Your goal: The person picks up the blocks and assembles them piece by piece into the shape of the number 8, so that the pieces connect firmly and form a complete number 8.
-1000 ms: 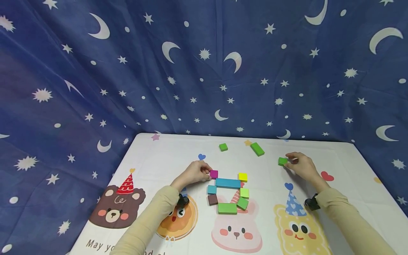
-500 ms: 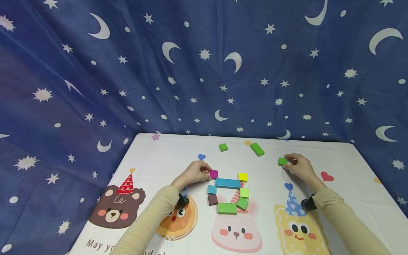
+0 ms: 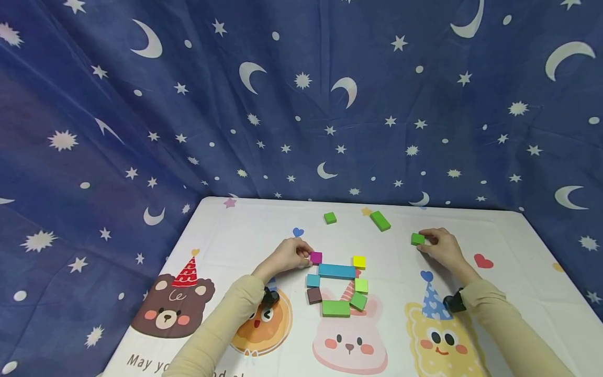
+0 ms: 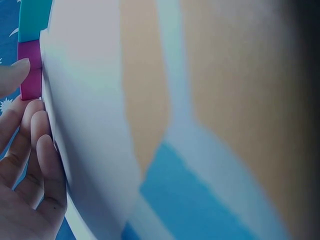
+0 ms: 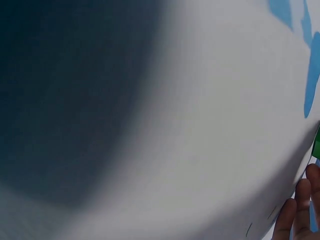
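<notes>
My left hand (image 3: 291,254) pinches a magenta block (image 3: 316,257) at the upper left corner of a ring of coloured blocks. In the left wrist view the thumb (image 4: 14,77) lies on that block (image 4: 31,82), and the fingertips meet its near end. Off to the right, my right hand (image 3: 445,248) holds a small green block (image 3: 417,239) between thumb and forefinger, low at the tabletop. Only an edge of this green block (image 5: 316,145) shows in the right wrist view. A long blue block (image 3: 337,271) lies beside the magenta one, with a yellow block (image 3: 359,262) at its other end.
Below the blue bar sit a small blue block (image 3: 313,280), a brown block (image 3: 314,296), a long green block (image 3: 336,308), a tilted green block (image 3: 358,301) and a lime block (image 3: 361,285). Farther back lie a green square (image 3: 330,218) and a green bar (image 3: 380,220).
The right hand has shifted slightly left, its fingers drawing closer round the small green block. The left hand and the ring of blocks have stayed still.
</notes>
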Action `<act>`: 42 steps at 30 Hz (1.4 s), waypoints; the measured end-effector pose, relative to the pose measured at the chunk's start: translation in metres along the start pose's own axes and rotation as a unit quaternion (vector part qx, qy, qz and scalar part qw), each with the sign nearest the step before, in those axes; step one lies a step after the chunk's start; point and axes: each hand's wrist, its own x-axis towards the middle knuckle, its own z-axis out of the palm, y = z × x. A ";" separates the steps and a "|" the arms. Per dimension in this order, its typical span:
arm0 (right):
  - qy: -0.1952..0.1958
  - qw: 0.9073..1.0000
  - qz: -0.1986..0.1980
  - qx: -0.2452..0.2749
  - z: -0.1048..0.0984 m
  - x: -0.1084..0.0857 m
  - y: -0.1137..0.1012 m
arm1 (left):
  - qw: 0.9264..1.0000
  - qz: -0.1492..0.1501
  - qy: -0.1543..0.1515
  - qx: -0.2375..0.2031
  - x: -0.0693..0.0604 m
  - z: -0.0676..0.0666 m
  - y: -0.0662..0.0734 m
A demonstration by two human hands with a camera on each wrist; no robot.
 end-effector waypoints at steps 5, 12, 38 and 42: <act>0.001 1.000 0.002 0.007 0.000 -0.001 -0.001 | 1.000 0.000 0.000 0.001 -0.001 -0.001 0.001; -0.009 1.000 0.011 0.012 -0.001 -0.001 -0.001 | 1.000 0.002 -0.002 0.003 0.000 0.000 0.000; -0.031 0.998 0.035 0.030 -0.007 -0.001 -0.006 | 1.000 -0.001 0.001 0.002 0.000 0.000 0.000; -0.040 0.998 0.034 0.031 -0.009 -0.001 -0.005 | 1.000 -0.002 0.002 0.005 0.000 0.000 0.001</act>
